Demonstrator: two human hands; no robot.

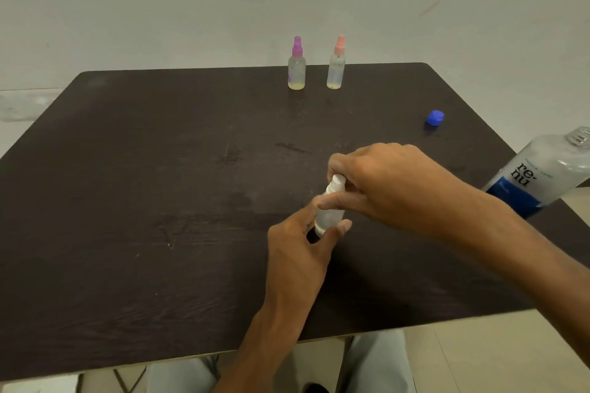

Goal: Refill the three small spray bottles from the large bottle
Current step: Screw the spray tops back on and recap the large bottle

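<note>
A small clear spray bottle with a white top [330, 212] stands on the dark table [159, 201] near its middle. My left hand [300, 242] grips its lower body. My right hand [380, 182] pinches the white spray top from above. Two more small spray bottles stand at the far edge: one with a purple top [297, 68] and one with a pink top [336, 65], each with a little yellowish liquid at the bottom. The large clear bottle with a blue label [539, 172] stands uncapped at the right edge.
A blue cap [434, 118] lies on the table at the far right, behind the large bottle. A plain pale wall rises behind the table. My knees show under the near edge.
</note>
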